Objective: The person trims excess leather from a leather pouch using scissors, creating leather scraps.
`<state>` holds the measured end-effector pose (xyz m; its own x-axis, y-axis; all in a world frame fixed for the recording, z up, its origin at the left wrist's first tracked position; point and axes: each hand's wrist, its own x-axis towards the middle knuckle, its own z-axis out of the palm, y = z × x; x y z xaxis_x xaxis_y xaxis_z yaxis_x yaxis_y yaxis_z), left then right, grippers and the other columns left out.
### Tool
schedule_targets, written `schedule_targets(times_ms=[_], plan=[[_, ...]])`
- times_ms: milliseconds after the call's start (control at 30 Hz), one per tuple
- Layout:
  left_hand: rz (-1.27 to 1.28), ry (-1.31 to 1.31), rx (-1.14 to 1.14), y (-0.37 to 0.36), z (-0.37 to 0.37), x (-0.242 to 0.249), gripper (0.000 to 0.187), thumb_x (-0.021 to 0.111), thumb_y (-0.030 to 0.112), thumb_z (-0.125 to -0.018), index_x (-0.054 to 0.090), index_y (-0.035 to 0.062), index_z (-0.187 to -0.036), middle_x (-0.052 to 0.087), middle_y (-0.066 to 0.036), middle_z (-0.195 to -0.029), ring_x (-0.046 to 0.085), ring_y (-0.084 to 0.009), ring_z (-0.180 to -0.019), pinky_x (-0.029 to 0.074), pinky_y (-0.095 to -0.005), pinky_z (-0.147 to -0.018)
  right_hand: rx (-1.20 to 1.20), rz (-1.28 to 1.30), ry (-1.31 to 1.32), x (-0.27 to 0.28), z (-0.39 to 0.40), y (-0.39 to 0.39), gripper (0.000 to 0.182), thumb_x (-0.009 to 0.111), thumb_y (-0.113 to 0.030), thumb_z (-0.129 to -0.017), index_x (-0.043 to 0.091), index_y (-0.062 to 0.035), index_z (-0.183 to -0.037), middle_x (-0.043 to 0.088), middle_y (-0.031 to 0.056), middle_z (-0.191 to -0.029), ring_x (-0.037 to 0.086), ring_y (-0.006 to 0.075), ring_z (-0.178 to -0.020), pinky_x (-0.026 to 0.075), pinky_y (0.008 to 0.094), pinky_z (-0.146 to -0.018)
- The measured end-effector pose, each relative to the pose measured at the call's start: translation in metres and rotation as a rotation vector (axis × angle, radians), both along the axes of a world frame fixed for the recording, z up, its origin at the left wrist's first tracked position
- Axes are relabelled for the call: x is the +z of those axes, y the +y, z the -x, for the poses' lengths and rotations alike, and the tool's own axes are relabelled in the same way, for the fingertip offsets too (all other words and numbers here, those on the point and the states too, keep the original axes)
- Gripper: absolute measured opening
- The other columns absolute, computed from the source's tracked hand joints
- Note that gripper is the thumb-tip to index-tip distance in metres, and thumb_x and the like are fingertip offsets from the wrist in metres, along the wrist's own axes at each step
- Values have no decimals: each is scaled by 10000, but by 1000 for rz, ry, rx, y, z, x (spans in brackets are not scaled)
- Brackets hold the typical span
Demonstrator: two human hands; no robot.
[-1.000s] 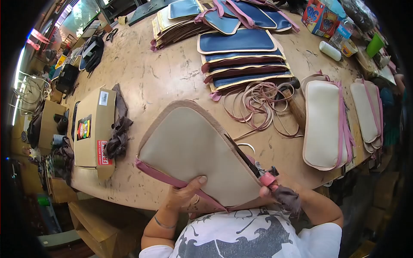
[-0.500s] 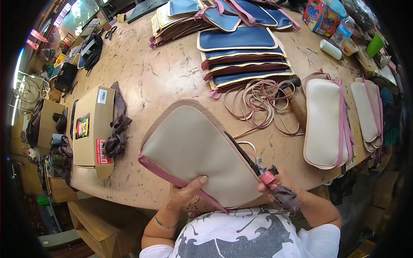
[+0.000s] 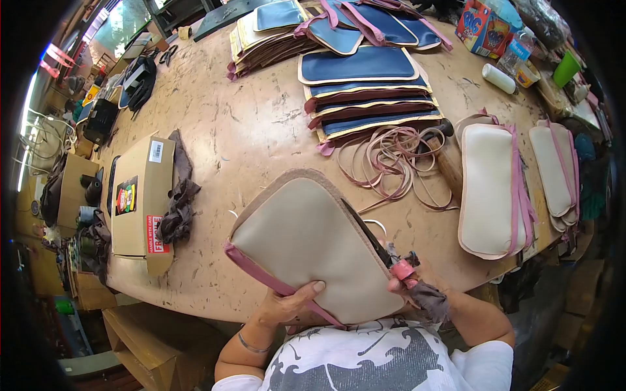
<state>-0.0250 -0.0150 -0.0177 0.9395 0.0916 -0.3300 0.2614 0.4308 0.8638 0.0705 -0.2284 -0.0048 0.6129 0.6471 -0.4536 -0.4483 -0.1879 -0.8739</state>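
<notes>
A beige leather pouch (image 3: 313,241) with a pink strip (image 3: 261,270) along its lower left edge is tilted over the near side of the worktable. My left hand (image 3: 290,303) grips that lower edge, thumb flat on the beige face and fingers underneath. At the pouch's right edge, by a dark opening, my right hand (image 3: 424,280) is closed with its thumb against the leather. Pink wrapping (image 3: 402,269) covers a finger of this hand, and a dark grey rag (image 3: 430,300) hangs by it. The right fingertips are partly hidden behind the edge.
Tangled pink-beige straps (image 3: 398,159) lie beyond the pouch, beside a wooden-handled tool (image 3: 448,166). Blue panels (image 3: 358,65) are stacked at the back. More beige pouches (image 3: 489,189) lie right. A cardboard box (image 3: 140,195) and a dark rag (image 3: 181,202) stand left on the table (image 3: 208,130).
The pouch has shifted slightly right and closer to my body, and my left hand has moved with it. My right hand stays at the right edge.
</notes>
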Motion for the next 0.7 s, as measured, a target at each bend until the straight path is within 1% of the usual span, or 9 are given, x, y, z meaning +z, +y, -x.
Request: schedule_targets(times_ms=[33,133,233,267,333,400,500,667,700], plan=[[-7,7,2,0,0,1,343,567,-13,-733,460,14,-1058,519,-67,-991,499,-150,-904,425,-271,-767,45,-6,-180,-4,1,0,181,618,-104,-680,459,-18,-685,428,3,-583,379,63,-549,362,224,-498],[23,10,6,0,-2,0,344,568,-6,-734,460,13,-1060,518,-67,-995,499,-150,-903,423,-272,-766,101,76,-290,-2,1,-1,207,630,-104,-679,447,-9,-667,400,11,-568,372,55,-558,359,227,-502],[-101,20,-77,1,-1,2,348,573,7,-735,459,10,-1064,515,-66,-999,497,-149,-898,422,-270,-764,65,-7,-223,-2,-3,3,295,639,-245,-695,455,-16,-662,425,33,-555,400,89,-529,362,260,-484],[-173,27,-120,1,0,3,350,574,12,-736,459,9,-1066,515,-66,-1000,497,-149,-896,421,-269,-762,170,115,-302,-7,-5,3,326,627,-301,-696,460,-22,-663,433,45,-553,406,109,-520,365,271,-484],[-70,53,-99,-3,1,-2,348,578,18,-734,463,6,-1063,518,-65,-993,498,-148,-890,421,-268,-760,319,294,-394,-15,-11,4,392,599,-401,-699,469,-33,-661,447,66,-551,415,147,-505,370,292,-484],[-5,61,-82,-4,-1,-3,346,579,17,-733,466,4,-1060,521,-65,-988,498,-148,-888,421,-267,-760,354,338,-362,-9,-17,6,449,566,-480,-698,476,-42,-653,459,81,-551,422,179,-495,376,308,-483],[46,54,-66,-5,-2,-2,343,575,9,-734,467,4,-1059,521,-65,-985,497,-149,-894,420,-267,-763,252,260,-341,6,-18,6,448,560,-478,-707,481,-43,-636,459,76,-547,426,180,-493,378,306,-484],[43,18,-100,-3,-1,-4,364,564,-3,-738,448,9,-1083,508,-68,-1011,495,-154,-910,421,-270,-768,233,166,-455,-15,-15,4,334,622,-320,-711,492,-25,-623,443,45,-546,413,136,-496,371,272,-482],[37,17,-47,-4,0,-2,360,539,-30,-737,440,3,-1081,508,-89,-1009,503,-182,-914,435,-299,-764,215,117,-429,-8,-17,4,308,634,-284,-706,494,-21,-628,438,39,-547,408,127,-499,370,265,-485]])
